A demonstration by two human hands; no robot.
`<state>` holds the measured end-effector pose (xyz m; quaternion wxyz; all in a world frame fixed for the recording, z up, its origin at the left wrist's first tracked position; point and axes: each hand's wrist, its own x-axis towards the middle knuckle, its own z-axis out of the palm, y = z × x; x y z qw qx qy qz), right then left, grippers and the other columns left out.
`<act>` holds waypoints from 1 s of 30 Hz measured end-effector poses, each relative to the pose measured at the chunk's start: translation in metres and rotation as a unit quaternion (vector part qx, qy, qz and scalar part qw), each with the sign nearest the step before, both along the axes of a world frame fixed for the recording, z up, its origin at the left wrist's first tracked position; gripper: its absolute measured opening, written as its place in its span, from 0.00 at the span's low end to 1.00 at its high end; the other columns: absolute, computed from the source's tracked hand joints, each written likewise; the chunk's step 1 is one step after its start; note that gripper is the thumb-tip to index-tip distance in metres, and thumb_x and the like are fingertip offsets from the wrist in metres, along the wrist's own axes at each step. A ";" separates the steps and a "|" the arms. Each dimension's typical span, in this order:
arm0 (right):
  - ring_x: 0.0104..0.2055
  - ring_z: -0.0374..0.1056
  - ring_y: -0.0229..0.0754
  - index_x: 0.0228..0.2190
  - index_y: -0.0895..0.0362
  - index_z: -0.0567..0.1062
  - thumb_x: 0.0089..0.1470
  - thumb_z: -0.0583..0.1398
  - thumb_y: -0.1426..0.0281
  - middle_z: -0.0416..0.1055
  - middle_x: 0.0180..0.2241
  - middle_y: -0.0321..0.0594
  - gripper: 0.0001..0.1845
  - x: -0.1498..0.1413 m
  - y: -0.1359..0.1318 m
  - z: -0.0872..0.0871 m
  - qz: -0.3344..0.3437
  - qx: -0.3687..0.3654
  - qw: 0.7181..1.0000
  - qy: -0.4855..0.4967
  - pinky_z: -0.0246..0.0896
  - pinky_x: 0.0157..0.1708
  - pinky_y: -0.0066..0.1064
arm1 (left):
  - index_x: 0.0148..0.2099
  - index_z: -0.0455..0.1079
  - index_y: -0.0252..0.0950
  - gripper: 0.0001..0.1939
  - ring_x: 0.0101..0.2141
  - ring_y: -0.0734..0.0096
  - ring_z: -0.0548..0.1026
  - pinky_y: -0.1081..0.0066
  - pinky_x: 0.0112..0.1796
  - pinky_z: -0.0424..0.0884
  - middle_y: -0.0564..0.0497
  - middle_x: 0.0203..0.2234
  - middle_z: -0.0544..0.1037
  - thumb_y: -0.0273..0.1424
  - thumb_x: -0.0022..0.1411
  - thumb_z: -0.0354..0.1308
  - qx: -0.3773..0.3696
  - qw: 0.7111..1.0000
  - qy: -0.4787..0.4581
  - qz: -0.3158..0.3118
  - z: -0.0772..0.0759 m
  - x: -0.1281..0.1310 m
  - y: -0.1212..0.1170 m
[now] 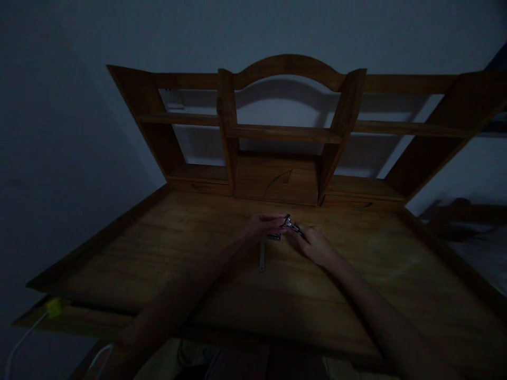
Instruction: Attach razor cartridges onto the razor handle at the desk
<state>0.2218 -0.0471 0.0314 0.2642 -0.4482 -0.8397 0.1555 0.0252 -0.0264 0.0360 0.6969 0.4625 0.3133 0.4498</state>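
Just above the desk, near its middle, is a small shiny metal tool (292, 226) with a dark head and a dark handle; its exact kind is too dim to make out. My right hand (315, 244) is closed around the handle end. My left hand (266, 224) pinches at the head end, its fingers pressed together. Beneath my left hand lies a small dark block (274, 237) with several pale spots along it. A narrow pale strip (262, 258) with a hole at its near end lies beside the block, its far end hidden by my left hand.
The wooden desk (158, 248) has raised side edges. A wooden shelf unit (283, 134) with several compartments stands along its back, against the wall. At the front left corner is a yellow piece (54, 307) with a white cable (26, 338). The room is dim.
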 end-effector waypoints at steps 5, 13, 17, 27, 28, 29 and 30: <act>0.32 0.71 0.44 0.35 0.57 0.70 0.63 0.48 0.61 0.74 0.30 0.43 0.16 0.000 0.000 0.000 0.014 -0.003 1.000 0.006 0.58 0.32 0.29 | 0.42 0.76 0.31 0.23 0.38 0.61 0.78 0.61 0.47 0.71 0.42 0.39 0.80 0.37 0.44 0.70 0.015 1.000 0.019 0.005 -0.001 0.000 0.002; 0.32 0.71 0.43 0.35 0.57 0.71 0.63 0.48 0.61 0.74 0.30 0.42 0.17 0.000 0.001 -0.003 0.016 0.004 1.000 -0.005 0.57 0.31 0.29 | 0.41 0.77 0.32 0.25 0.35 0.65 0.78 0.60 0.45 0.71 0.44 0.35 0.80 0.37 0.38 0.72 0.015 0.998 0.055 0.035 -0.005 -0.001 0.006; 0.30 0.70 0.42 0.36 0.57 0.71 0.63 0.47 0.61 0.74 0.29 0.43 0.17 0.000 0.002 -0.003 0.010 0.007 1.000 -0.024 0.56 0.30 0.29 | 0.41 0.77 0.31 0.24 0.34 0.65 0.78 0.60 0.44 0.71 0.44 0.34 0.80 0.37 0.40 0.72 0.026 0.997 0.057 0.046 -0.009 0.000 0.006; 0.31 0.70 0.42 0.37 0.57 0.72 0.63 0.48 0.62 0.75 0.31 0.43 0.17 0.002 0.005 -0.005 0.006 0.008 0.998 -0.057 0.55 0.30 0.28 | 0.41 0.76 0.30 0.24 0.36 0.62 0.78 0.60 0.44 0.71 0.43 0.36 0.80 0.41 0.45 0.68 0.061 0.995 0.070 0.025 -0.010 -0.001 0.005; 0.31 0.70 0.41 0.37 0.57 0.72 0.63 0.48 0.62 0.75 0.31 0.43 0.17 0.003 0.005 -0.005 0.004 0.008 0.998 -0.061 0.55 0.30 0.28 | 0.41 0.76 0.30 0.24 0.35 0.62 0.78 0.60 0.44 0.72 0.43 0.36 0.80 0.41 0.45 0.68 0.063 0.995 0.072 0.022 -0.011 -0.002 0.005; 0.31 0.70 0.41 0.37 0.57 0.72 0.63 0.47 0.62 0.75 0.31 0.43 0.17 0.003 0.005 -0.005 0.005 0.006 0.998 -0.062 0.55 0.30 0.28 | 0.41 0.76 0.30 0.24 0.35 0.62 0.78 0.60 0.44 0.72 0.43 0.36 0.80 0.42 0.45 0.68 0.065 0.995 0.076 0.018 -0.011 -0.002 0.005; 0.31 0.70 0.41 0.37 0.57 0.72 0.63 0.47 0.62 0.74 0.31 0.42 0.17 0.003 0.005 -0.005 0.006 0.004 0.998 -0.061 0.55 0.30 0.27 | 0.41 0.76 0.30 0.24 0.35 0.62 0.78 0.60 0.44 0.72 0.43 0.36 0.80 0.42 0.45 0.68 0.067 0.994 0.080 0.016 -0.012 -0.002 0.006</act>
